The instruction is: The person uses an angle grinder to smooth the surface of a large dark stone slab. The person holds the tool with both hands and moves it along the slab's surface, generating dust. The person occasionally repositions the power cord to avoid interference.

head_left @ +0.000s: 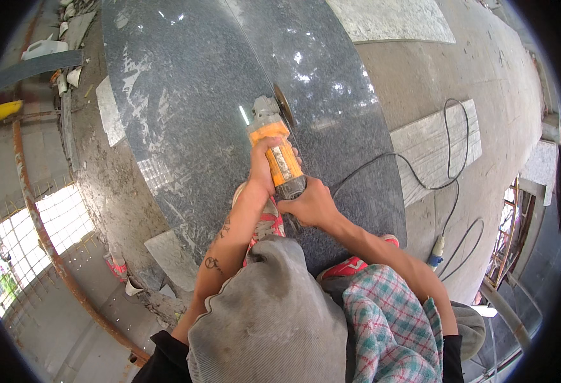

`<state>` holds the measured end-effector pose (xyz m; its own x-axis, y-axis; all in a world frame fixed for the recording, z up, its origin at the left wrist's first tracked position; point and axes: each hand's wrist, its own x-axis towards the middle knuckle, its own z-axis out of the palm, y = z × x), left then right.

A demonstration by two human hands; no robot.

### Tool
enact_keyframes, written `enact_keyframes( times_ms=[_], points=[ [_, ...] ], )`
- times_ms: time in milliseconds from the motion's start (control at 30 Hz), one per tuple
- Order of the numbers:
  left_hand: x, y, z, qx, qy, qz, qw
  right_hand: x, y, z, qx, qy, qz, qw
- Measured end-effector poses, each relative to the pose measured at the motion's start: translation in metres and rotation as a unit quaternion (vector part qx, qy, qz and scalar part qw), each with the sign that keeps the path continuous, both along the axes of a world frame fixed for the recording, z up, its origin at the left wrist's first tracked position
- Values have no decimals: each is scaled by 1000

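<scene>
An orange and grey angle grinder (pixel 281 155) lies in line with a long straight cut on a dark polished stone slab (pixel 197 96). Its round brown disc (pixel 283 105) stands on edge over the cut line; whether it bites into the stone I cannot tell. My left hand (pixel 265 165) is wrapped round the orange body, and my right hand (pixel 309 203) is closed round the dark rear end. From that end a black cord (pixel 373 157) runs off to the right. My feet, in red shoes (pixel 350 267), are on the slab.
Pale stone pieces (pixel 436 150) lie right of the slab, with the cord looping over them to a plug connection (pixel 436 252). Another pale slab (pixel 395 22) is at the far right. On the left are a rusty pipe (pixel 35 204), a white jug (pixel 44 48) and rubble.
</scene>
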<state>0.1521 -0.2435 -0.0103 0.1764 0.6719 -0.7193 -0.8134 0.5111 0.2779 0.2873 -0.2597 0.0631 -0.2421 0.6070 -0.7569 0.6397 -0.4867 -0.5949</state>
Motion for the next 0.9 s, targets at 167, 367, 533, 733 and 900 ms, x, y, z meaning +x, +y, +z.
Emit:
enact_keyframes(
  times_ms=[167,367,533,733,900],
  points=[
    [-16,27,0,2,-7,-1,1000,-15,22,-13,12,-21,-1,1000],
    [-14,25,1,-22,-21,7,1000,-12,22,-10,-32,-41,-4,999],
    [-2,12,5,-24,-3,0,1000,-2,10,-7,-16,-7,-1,1000],
    [-13,28,1,-13,-11,4,1000,-11,24,-6,-16,-18,-7,1000],
    [-4,11,5,-21,-8,4,1000,-3,10,-1,-8,-4,0,1000]
  ],
)
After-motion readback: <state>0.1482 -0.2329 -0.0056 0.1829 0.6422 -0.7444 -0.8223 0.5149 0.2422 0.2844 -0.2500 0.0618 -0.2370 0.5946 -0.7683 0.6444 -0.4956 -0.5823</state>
